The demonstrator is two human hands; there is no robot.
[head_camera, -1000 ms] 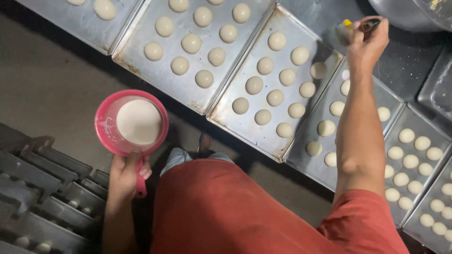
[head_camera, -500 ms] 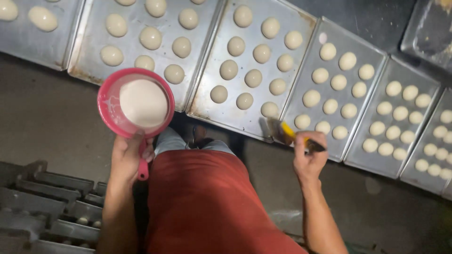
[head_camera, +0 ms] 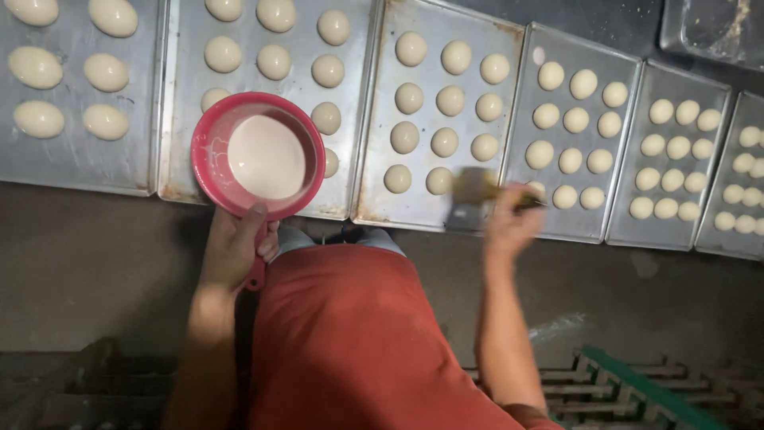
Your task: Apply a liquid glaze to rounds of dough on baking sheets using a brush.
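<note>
A left hand (head_camera: 235, 247) grips a pink bowl (head_camera: 259, 154) of white liquid by its handle, above metal trays (head_camera: 374, 191) of dough balls (head_camera: 410, 98). Right of the bowl, the right hand (head_camera: 509, 223) is closed around a blurred brush (head_camera: 477, 195).

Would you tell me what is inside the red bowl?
The red bowl in the left hand holds pale creamy liquid. Its depth and the tray beneath are hidden.

Dim overall, pale trays (head_camera: 446, 215) bright (right hand (head_camera: 509, 223) motion-blurred).
</note>
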